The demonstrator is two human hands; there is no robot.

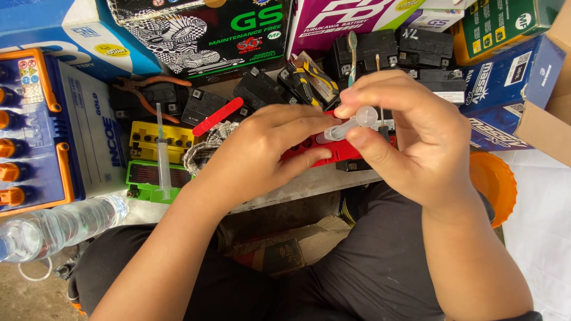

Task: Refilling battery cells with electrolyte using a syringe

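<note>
Between fingertips — smooth translucent tube

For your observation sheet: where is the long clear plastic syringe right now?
In the head view, the long clear plastic syringe stands at left, resting on the green battery, in front of the yellow battery, untouched by either hand.

The small clear plastic syringe is short and see-through, with a round flat end at its right side, and it lies almost level, a little higher at the right, in the middle of the scene. Its left tip touches the top of the red battery. This battery is a small flat red block with dark round holes on its top, it lies level under the syringe, and most of it is hidden.
</note>
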